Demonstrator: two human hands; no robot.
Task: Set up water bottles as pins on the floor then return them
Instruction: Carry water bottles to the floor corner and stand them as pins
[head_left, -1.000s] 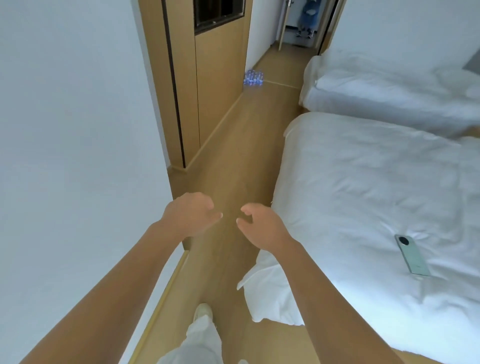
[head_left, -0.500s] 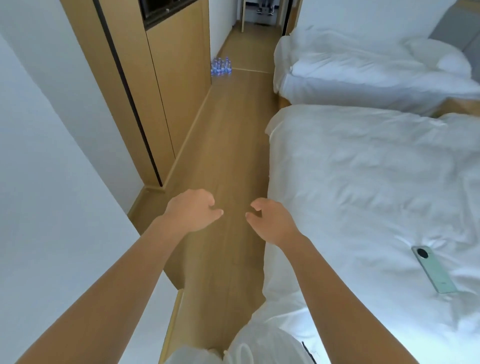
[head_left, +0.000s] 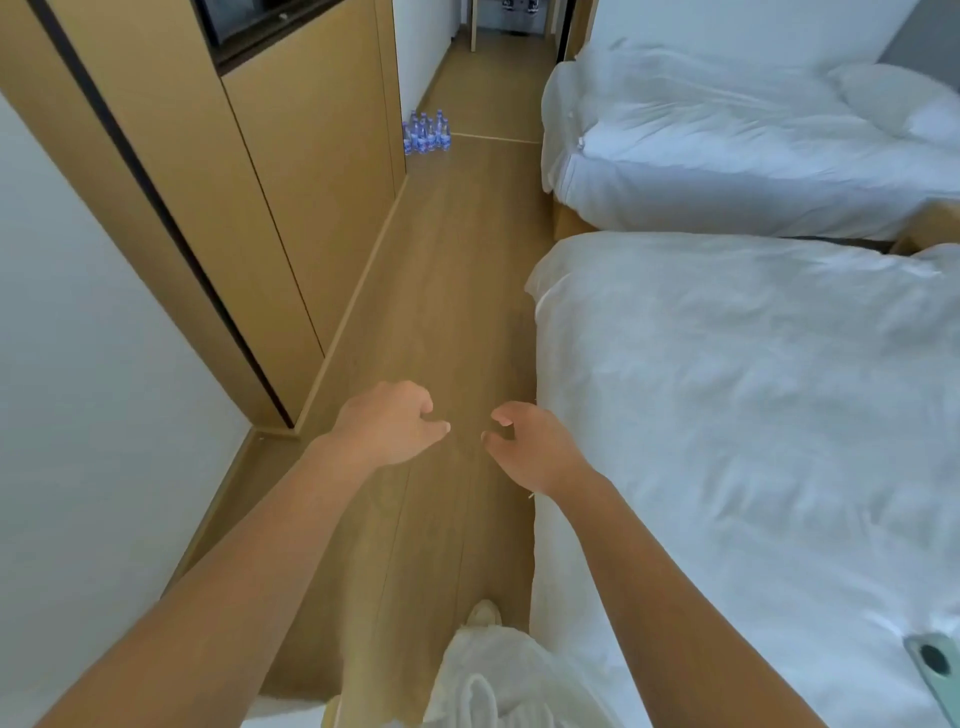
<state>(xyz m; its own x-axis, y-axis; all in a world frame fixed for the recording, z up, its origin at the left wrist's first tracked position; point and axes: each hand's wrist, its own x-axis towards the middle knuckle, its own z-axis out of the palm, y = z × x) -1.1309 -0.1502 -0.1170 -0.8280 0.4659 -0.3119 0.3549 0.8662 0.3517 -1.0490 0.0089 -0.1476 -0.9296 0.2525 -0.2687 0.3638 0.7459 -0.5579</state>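
Both hands, left (head_left: 387, 423) and right (head_left: 535, 447), grip released; bed (head_left: 753, 415) flanks distant bottles (head_left: 425, 133).

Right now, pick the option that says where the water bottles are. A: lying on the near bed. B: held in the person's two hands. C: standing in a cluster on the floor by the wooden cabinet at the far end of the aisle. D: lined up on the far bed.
C: the water bottles stand upright in a tight cluster on the floor beside the wooden cabinet, far from both empty hands.
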